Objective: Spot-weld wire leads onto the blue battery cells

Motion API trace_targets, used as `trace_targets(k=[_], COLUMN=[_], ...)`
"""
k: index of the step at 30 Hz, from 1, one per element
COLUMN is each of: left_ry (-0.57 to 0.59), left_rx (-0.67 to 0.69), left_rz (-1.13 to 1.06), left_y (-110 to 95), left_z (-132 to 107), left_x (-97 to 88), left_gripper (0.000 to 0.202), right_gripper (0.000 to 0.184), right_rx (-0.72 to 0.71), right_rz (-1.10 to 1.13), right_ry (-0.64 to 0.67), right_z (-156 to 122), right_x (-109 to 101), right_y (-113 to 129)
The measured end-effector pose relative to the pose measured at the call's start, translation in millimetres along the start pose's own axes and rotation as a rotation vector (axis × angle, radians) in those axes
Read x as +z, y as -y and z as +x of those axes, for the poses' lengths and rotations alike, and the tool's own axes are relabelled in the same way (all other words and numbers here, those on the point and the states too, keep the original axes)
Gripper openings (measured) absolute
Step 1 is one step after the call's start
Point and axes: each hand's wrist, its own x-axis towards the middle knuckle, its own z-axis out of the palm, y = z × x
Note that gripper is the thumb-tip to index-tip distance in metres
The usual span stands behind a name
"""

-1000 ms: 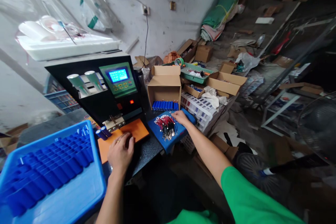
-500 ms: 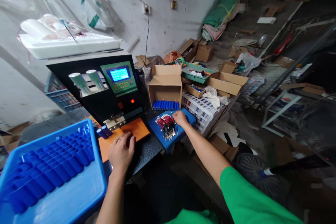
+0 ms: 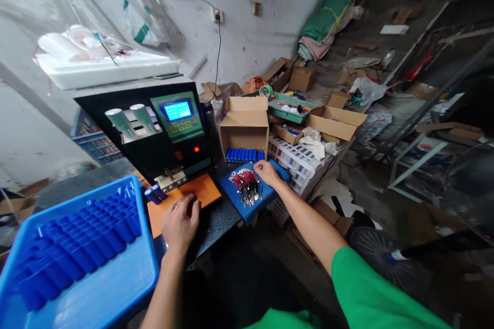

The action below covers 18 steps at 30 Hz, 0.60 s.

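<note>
My left hand [image 3: 180,222] rests on the orange board [image 3: 208,190] before the black machine [image 3: 135,159]. Its fingers curl under, and whatever they hold is hidden. Two blue cylindrical cells [image 3: 155,194] stand beside it, near the machine's metal contact block [image 3: 172,181]. On a blue cloth-like pad [image 3: 241,211], my right hand [image 3: 267,172] has its fingertips pinched together. A small white speck shows at the fingertips, too small to name. Just left of that hand lies a bunch of red and black wire leads [image 3: 247,185] with white connectors.
A blue tray [image 3: 148,231] of blue cylinders stands at the left. Behind the pad, an open cardboard box [image 3: 244,136] holds a row of blue cells [image 3: 245,154]. A white plastic crate [image 3: 297,162] and a green tray [image 3: 287,113] stand to the right.
The whole view has shifted slightly. Both hands stay at nearly the same places, the left on the orange board and the right by the wire leads.
</note>
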Motion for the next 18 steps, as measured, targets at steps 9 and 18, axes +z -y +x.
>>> trace_targets(k=[9,18], left_ry=[0.014,0.168], left_rx=[-0.037,0.04], left_rz=[-0.209,-0.263], left_y=[-19,-71], left_z=[-2,10], left_x=[-1.8,26.0], left_gripper=[0.035,0.028], right_gripper=[0.011,0.01], right_rx=[-0.395,-0.548], right_rz=[-0.28,-0.427], right_ry=[0.137,0.202], right_z=[-36,-60], right_x=[14,26], right_y=[53,60])
